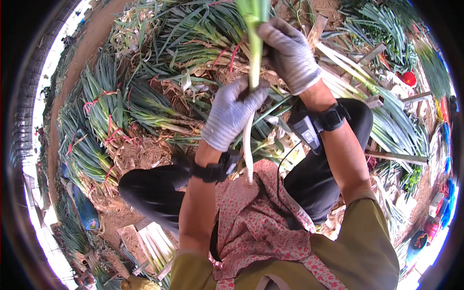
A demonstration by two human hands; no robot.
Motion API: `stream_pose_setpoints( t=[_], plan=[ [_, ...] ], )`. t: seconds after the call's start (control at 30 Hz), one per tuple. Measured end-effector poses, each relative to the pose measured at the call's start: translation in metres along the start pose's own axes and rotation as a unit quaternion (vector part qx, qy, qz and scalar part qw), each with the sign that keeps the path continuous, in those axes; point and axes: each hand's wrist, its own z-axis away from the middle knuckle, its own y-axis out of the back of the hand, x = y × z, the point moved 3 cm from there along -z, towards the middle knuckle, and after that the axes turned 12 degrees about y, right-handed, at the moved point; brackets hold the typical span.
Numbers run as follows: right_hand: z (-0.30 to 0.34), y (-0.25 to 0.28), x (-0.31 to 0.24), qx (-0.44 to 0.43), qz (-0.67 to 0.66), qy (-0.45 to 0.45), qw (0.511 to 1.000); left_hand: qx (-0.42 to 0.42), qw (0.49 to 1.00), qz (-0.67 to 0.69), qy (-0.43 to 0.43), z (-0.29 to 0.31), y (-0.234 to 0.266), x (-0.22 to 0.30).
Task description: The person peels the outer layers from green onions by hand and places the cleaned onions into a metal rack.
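Note:
A long green onion [255, 60] stands nearly upright in front of me, its green top past the upper edge and its thin white end hanging over my apron. Around its lower white stem my left hand [234, 113], in a grey-white glove, is closed. Higher up, my right hand [291, 54], gloved the same way, has its fingers curled against the stalk where white turns to green. The fingertips of that hand are partly hidden. Below my hands lie loose leaves and pale peelings [278, 140] between my knees.
Bundles of green onions tied with red string [104, 96] lie to the left, with more onions [205, 31] heaped ahead. At right, loose onions [394, 118] rest across wooden slats [398, 156]. Peeled white stalks [155, 246] lie at lower left, near a blue bottle-like container [86, 208].

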Motion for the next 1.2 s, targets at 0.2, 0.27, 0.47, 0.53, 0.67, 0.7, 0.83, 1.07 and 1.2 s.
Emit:
stream_pose_setpoints(
  t=[0.2, 0.27, 0.47, 0.53, 0.67, 0.7, 0.83, 1.07, 1.2],
  plan=[
    [0.023, -0.014, -0.015, -0.082, 0.174, -0.015, 0.981, 0.157, 0.984, 0.083, 0.005, 0.028, 0.067, 0.029],
    [0.047, -0.003, -0.012, -0.052, 0.228, -0.025, 0.972, 0.208, 0.972, 0.104, -0.019, 0.037, 0.099, 0.038],
    [0.121, -0.023, 0.018, -0.157, 0.204, -0.105, 0.960, 0.308, 0.932, 0.183, -0.050, 0.067, 0.167, 0.032],
    [0.132, -0.027, 0.025, -0.136, 0.153, -0.133, 0.970, 0.296, 0.935, 0.186, -0.056, 0.066, 0.170, 0.026],
    [0.134, -0.039, 0.032, -0.143, 0.122, -0.120, 0.975, 0.329, 0.914, 0.231, -0.055, 0.068, 0.174, 0.015],
    [0.134, -0.041, 0.033, -0.147, 0.122, -0.139, 0.972, 0.337, 0.911, 0.232, -0.052, 0.069, 0.171, 0.016],
    [0.137, -0.046, 0.038, -0.127, 0.134, -0.168, 0.968, 0.348, 0.909, 0.224, -0.037, 0.073, 0.164, 0.018],
    [0.126, -0.085, 0.014, -0.133, 0.432, 0.129, 0.883, 0.346, 0.915, 0.186, -0.091, 0.070, 0.146, 0.012],
    [0.124, -0.091, 0.024, -0.118, 0.554, 0.150, 0.811, 0.350, 0.915, 0.180, -0.086, 0.068, 0.133, 0.013]
  ],
)
